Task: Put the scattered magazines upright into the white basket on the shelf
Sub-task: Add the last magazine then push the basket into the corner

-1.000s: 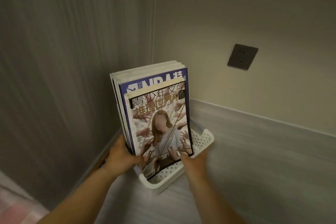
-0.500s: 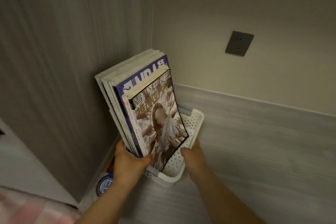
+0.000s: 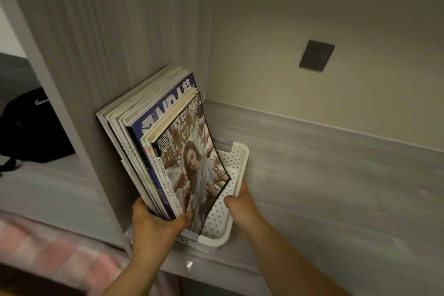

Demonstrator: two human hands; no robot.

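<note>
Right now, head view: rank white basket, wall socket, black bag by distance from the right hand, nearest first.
1. white basket: the right hand grips its right rim.
2. wall socket: up on the back wall, to the right.
3. black bag: far left, in the neighbouring compartment beyond the divider.

Shelf (image 3: 336, 187) bare to R of basket (image 3: 242, 158), open pass there. L blocked: side panel (image 3: 120, 55) just beside magazines (image 3: 153, 132). Basket's R half free w/ room inside
</note>
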